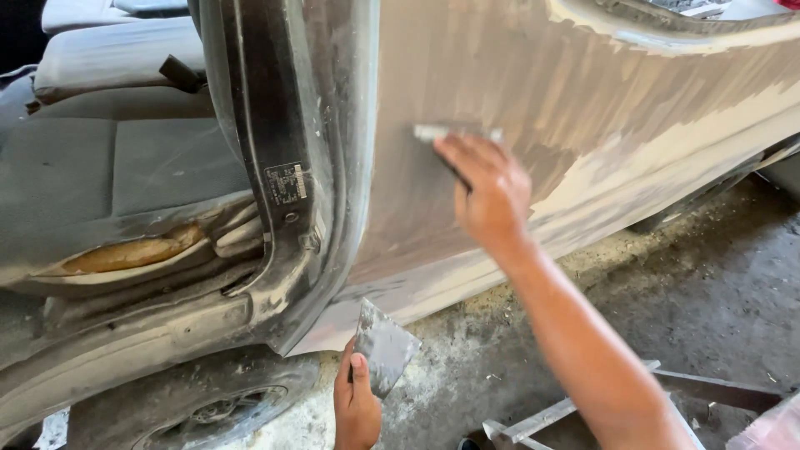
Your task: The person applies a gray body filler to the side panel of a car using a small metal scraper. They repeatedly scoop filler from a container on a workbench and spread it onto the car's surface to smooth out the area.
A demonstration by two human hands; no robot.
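My right hand point(487, 193) presses a flat metal spreader point(457, 132) against a car body panel point(533, 125) coated in beige-brown filler. The blade's edge lies flat on the panel just above my fingers. Lower down, my left hand point(357, 402) holds a second, wider metal scraper point(385, 344) with grey filler on it, raised near the panel's lower edge. The filler shows streaked strokes across the panel.
To the left stands the dark door pillar point(283, 167) with a sticker, and a worn grey car seat point(125, 167) with torn foam. A tyre point(217, 408) sits below. A dusty concrete floor point(717, 283) and a metal frame point(575, 408) lie at lower right.
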